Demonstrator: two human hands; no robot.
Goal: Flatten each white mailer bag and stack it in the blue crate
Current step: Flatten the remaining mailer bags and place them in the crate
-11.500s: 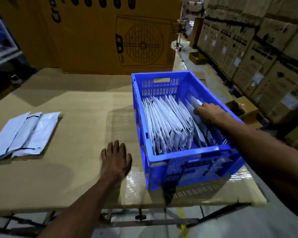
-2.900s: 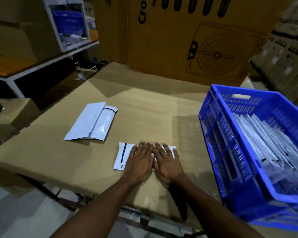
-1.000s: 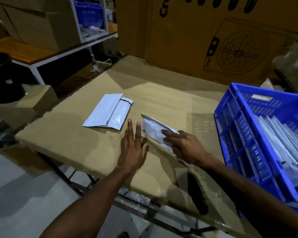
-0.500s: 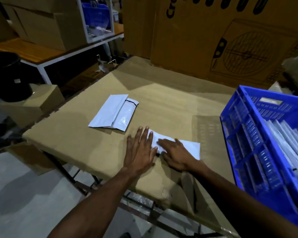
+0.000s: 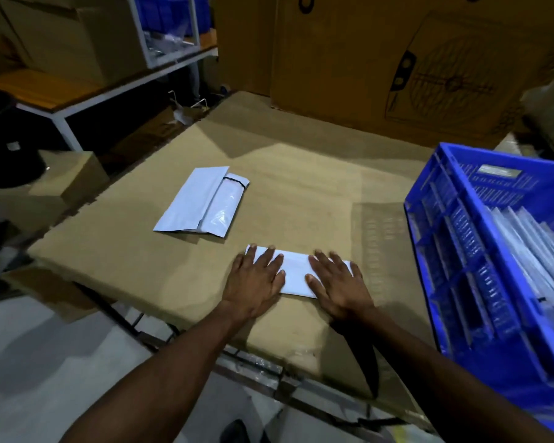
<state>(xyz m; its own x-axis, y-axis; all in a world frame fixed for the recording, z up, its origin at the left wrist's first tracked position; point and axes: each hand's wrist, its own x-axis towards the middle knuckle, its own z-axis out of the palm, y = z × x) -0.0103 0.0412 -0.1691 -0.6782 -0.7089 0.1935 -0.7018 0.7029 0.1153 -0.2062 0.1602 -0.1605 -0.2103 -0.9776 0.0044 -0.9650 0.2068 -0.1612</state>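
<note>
A white mailer bag (image 5: 295, 272) lies flat on the cardboard-covered table (image 5: 301, 187) near its front edge. My left hand (image 5: 256, 279) presses its left end with straight, spread fingers. My right hand (image 5: 336, 282) presses its right end the same way. Two more white mailer bags (image 5: 202, 201) lie side by side farther back on the left, apart from both hands. The blue crate (image 5: 454, 251) stands at the right of the table, holding several white mailer bags (image 5: 531, 247) on edge in a row.
A large brown carton (image 5: 397, 59) printed with a fan stands behind the table. A white-framed shelf (image 5: 109, 91) with boxes runs at the back left. A small cardboard box (image 5: 68, 177) and a black bin (image 5: 7, 145) sit on the floor at left.
My hands, close together on the mailer half a second ago, have slid apart to its two ends. A second ago my right hand was lifting that mailer; it now lies flat.
</note>
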